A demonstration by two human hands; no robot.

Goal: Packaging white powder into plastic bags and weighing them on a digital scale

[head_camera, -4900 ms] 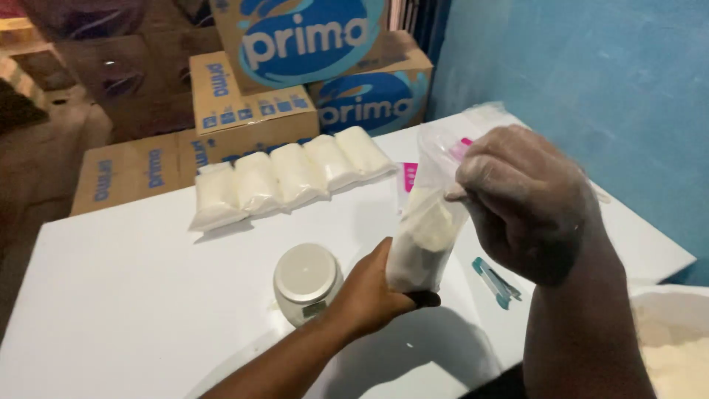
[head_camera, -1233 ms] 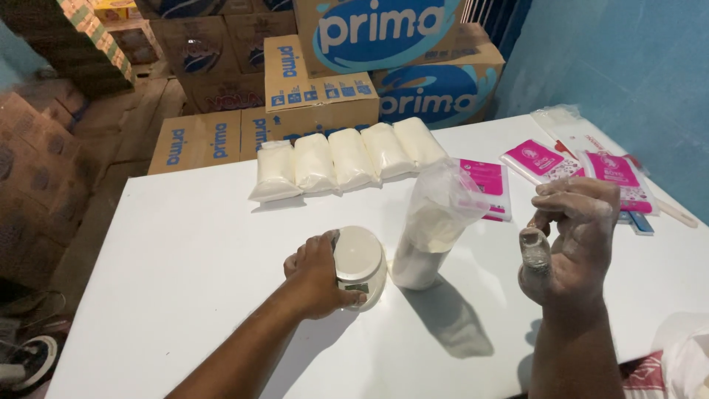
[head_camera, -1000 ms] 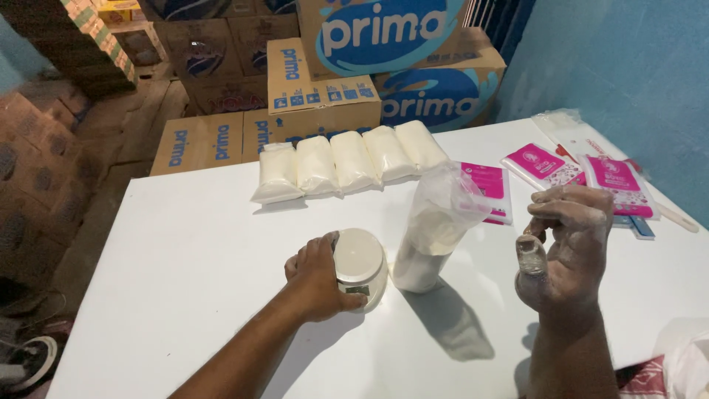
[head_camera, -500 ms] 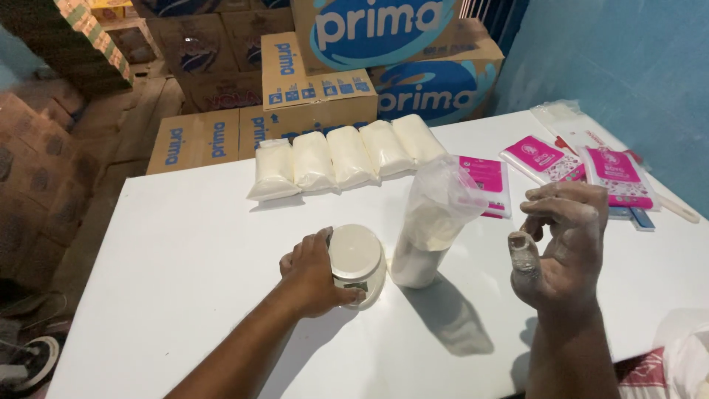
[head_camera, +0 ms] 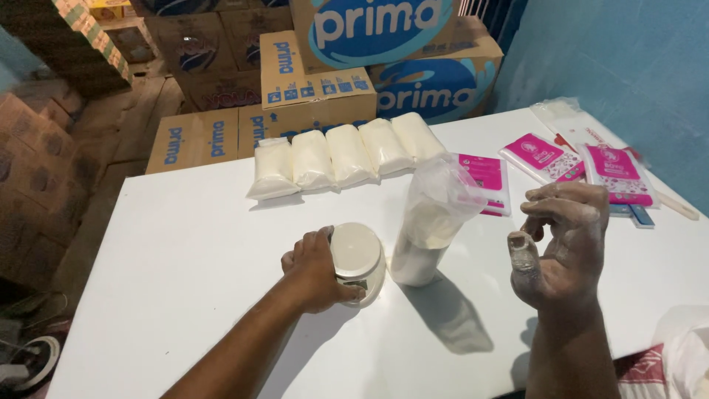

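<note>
On the white table (head_camera: 185, 251), the left hand (head_camera: 314, 270) gripped a small round scale (head_camera: 357, 258), fingers curled around its near side so that its front panel was mostly hidden. Just beside the scale stood an upright clear bag (head_camera: 432, 222) partly filled with white powder. The right hand (head_camera: 557, 244), dusted white, hovered apart from the bag, fingers loosely curled and thumb raised; nothing could be made out in its grasp. Five filled packets (head_camera: 343, 154) lay in a row behind.
</note>
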